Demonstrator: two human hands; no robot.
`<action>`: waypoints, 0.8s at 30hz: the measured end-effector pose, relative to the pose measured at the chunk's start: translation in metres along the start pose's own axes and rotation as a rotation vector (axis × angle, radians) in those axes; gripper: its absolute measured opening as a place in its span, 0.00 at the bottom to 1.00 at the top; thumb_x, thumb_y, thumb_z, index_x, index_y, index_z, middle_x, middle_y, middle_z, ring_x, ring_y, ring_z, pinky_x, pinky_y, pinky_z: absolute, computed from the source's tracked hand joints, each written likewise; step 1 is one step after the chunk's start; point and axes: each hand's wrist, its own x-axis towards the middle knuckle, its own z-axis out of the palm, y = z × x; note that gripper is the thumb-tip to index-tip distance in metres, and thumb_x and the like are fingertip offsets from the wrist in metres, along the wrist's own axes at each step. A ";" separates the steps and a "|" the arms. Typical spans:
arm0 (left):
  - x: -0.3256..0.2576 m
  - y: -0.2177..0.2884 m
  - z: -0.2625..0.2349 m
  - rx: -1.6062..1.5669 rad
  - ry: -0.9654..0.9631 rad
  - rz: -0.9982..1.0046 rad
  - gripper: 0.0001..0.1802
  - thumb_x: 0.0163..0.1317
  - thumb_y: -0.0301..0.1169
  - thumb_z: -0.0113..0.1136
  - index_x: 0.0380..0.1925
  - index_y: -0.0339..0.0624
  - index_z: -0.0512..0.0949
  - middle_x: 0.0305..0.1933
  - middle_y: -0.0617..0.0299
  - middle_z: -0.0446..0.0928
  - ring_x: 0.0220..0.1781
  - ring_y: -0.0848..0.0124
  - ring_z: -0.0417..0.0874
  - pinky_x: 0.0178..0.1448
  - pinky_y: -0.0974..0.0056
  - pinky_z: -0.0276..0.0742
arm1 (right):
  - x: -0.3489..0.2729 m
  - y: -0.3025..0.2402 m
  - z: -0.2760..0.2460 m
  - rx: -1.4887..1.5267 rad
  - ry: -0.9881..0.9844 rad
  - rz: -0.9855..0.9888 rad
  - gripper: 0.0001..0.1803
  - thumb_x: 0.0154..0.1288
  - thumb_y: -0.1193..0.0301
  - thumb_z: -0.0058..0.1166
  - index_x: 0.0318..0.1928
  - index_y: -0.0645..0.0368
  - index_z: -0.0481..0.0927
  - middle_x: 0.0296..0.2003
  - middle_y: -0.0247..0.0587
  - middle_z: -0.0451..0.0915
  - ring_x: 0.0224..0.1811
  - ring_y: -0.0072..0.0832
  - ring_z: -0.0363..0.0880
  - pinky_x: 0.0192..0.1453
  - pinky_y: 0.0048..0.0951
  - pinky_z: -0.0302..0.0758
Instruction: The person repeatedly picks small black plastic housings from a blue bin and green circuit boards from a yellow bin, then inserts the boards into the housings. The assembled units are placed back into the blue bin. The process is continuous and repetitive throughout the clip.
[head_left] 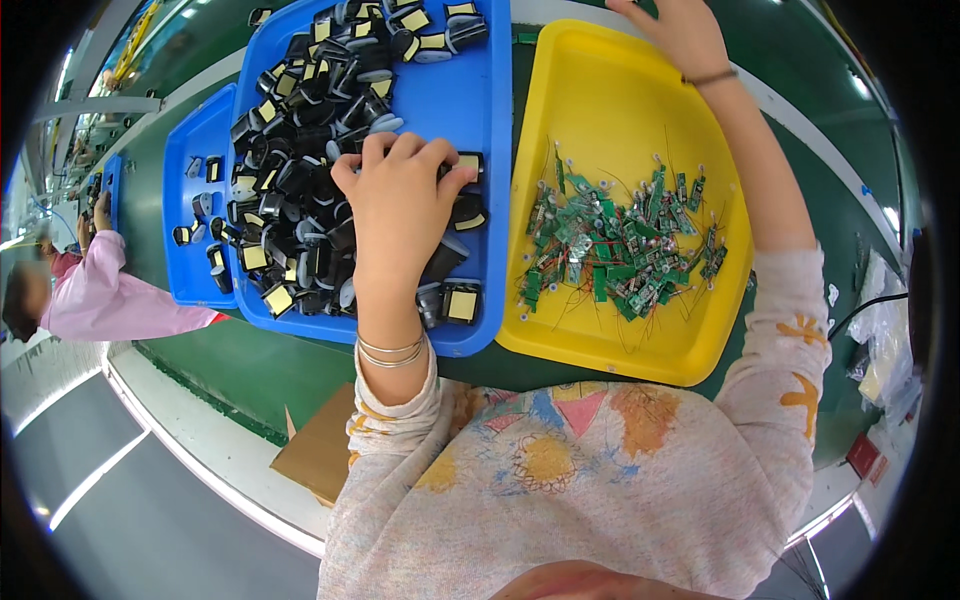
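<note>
My left hand (400, 195) reaches over the heap of small black plastic parts (290, 190) with pale yellow pads in the large blue tray (437, 105). Its fingers are bent and spread, with the tips partly hidden. The thumb is beside a black part with a yellow pad (469, 163) near the tray's right wall; I see nothing lifted. At the top edge, my right hand (690, 40) is past the far rim of the yellow tray (590, 80), most of its fingers cut off by the picture. In that tray lies a pile of green circuit boards (625, 240) with thin wires.
A smaller blue tray (185, 265) with several black parts adjoins on the left. A co-worker in a pink sleeve (100, 290) sits further left. An open cardboard box (318, 445) stands below the table edge. Clear plastic bags (885, 335) and a black cable (865, 305) are at right.
</note>
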 end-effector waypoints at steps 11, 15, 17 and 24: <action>0.011 0.017 -0.010 -0.353 0.304 -0.079 0.11 0.47 0.33 0.65 0.29 0.42 0.74 0.28 0.63 0.69 0.31 0.65 0.69 0.33 0.65 0.65 | -0.076 -0.104 -0.027 0.100 -0.724 0.136 0.12 0.51 0.63 0.55 0.24 0.60 0.76 0.26 0.43 0.75 0.27 0.39 0.74 0.33 0.35 0.72; 0.009 0.020 -0.008 -0.709 0.249 -0.108 0.08 0.51 0.31 0.62 0.28 0.39 0.75 0.24 0.65 0.68 0.26 0.73 0.67 0.29 0.70 0.63 | -0.082 -0.099 -0.023 0.279 -0.580 0.210 0.14 0.53 0.63 0.54 0.24 0.62 0.75 0.26 0.43 0.75 0.28 0.36 0.75 0.33 0.31 0.72; 0.006 0.021 -0.008 -1.019 0.129 -0.187 0.07 0.54 0.30 0.59 0.29 0.37 0.75 0.25 0.66 0.70 0.25 0.78 0.67 0.27 0.74 0.62 | -0.082 -0.098 -0.028 0.548 -0.478 0.269 0.14 0.56 0.63 0.53 0.26 0.63 0.74 0.27 0.42 0.76 0.28 0.32 0.76 0.34 0.28 0.73; -0.005 0.049 -0.012 -1.613 -0.171 -0.197 0.13 0.62 0.34 0.51 0.40 0.35 0.72 0.33 0.62 0.75 0.34 0.77 0.74 0.35 0.73 0.73 | -0.094 -0.128 -0.069 1.694 -0.343 0.603 0.06 0.62 0.73 0.47 0.37 0.62 0.70 0.25 0.33 0.74 0.27 0.18 0.72 0.32 0.19 0.70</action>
